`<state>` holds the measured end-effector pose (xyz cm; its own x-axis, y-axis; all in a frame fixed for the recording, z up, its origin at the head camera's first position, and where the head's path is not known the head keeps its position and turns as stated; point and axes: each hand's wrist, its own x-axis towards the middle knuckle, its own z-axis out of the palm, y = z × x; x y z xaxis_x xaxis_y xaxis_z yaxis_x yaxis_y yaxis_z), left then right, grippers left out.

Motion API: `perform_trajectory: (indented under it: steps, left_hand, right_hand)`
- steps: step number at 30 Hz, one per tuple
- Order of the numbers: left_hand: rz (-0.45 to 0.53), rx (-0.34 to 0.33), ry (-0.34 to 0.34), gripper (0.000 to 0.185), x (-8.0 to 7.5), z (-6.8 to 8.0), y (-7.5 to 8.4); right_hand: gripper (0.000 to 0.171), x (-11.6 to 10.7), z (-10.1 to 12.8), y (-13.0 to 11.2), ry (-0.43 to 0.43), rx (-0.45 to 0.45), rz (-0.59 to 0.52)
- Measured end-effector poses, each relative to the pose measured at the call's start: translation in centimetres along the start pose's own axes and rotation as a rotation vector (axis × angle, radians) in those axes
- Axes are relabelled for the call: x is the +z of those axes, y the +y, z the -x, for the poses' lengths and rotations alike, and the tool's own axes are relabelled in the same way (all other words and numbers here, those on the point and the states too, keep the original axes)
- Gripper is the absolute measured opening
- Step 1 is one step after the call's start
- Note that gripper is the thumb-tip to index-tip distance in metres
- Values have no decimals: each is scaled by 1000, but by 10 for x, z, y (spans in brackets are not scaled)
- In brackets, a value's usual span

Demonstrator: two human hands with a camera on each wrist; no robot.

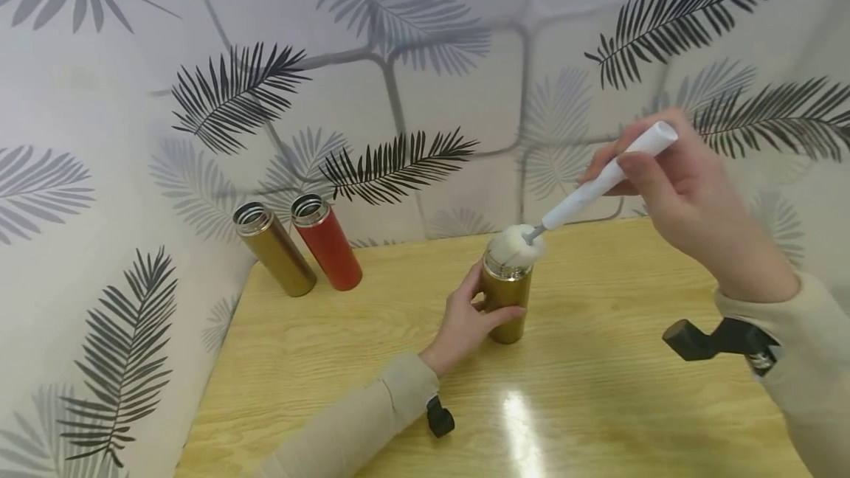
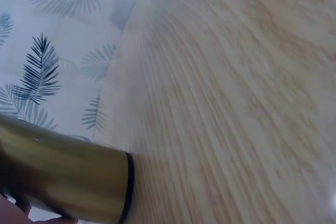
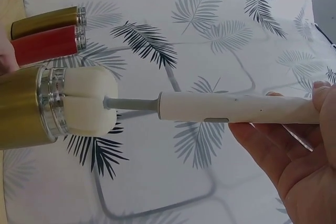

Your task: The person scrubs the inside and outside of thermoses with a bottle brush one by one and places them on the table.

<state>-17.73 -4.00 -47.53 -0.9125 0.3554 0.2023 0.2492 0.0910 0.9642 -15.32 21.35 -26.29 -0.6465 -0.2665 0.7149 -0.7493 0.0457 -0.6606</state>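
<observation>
A gold vacuum flask [image 1: 508, 308] without a lid stands upright on the wooden table, and my left hand [image 1: 465, 319] grips its side. In the left wrist view the flask's dark-rimmed base [image 2: 89, 182] meets the tabletop. My right hand [image 1: 690, 198] holds a bottle brush by its white handle [image 1: 591, 192], above and to the right of the flask. The brush's cream sponge head [image 3: 89, 100] sits at the flask's steel mouth [image 3: 51, 103], partly sticking out. How far it reaches inside is hidden.
To the left, another gold flask [image 1: 275, 251] and a red flask [image 1: 328, 246] stand side by side with open mouths. Behind the wooden table [image 1: 319, 360] rises a wall [image 1: 458, 102] with a leaf pattern. Each wrist carries a black strap mount [image 1: 720, 339].
</observation>
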Motion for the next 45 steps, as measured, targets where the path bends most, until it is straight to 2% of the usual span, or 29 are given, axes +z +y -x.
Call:
perform_trajectory:
  steps: [4,7,12,15,19,25,27,29,33,37,39,41,44,45]
  left_hand:
    - [-1,-2,61,87,3,4,2]
    - [-27,30,88,86,3,4,4]
    - [-126,106,117,82,-3,0,12]
    - [-200,148,130,79,-8,-4,15]
    - [-285,189,143,77,-14,-5,18]
    - [-363,218,213,80,-24,-4,19]
    - [-383,231,224,81,-26,-5,19]
    - [-398,232,219,82,-28,-6,19]
    - [-430,211,219,82,-34,-7,19]
    - [-493,218,248,81,-42,-7,18]
    - [-532,235,266,80,-47,-8,19]
    - [-560,248,278,79,-51,-10,20]
    - [-594,259,286,79,-57,-11,23]
    - [-601,259,281,80,-59,-11,24]
  right_hand:
    - [14,-1,5,3,15,0,11]
    - [17,-3,11,4,55,-17,39]
    - [34,3,17,5,95,-209,51]
    - [38,11,17,4,109,-346,5]
    - [40,16,19,4,135,-414,-9]
    - [34,23,24,12,164,-440,-131]
    - [35,23,27,15,175,-427,-127]
    - [36,19,31,17,170,-390,-106]
    - [35,4,43,19,107,-265,-62]
    - [35,-13,51,19,14,-158,46]
    - [41,-20,52,18,-12,-123,215]
    - [51,-26,52,16,-28,-109,435]
    - [65,-30,51,16,-45,-137,743]
    - [65,-30,52,17,-48,-162,793]
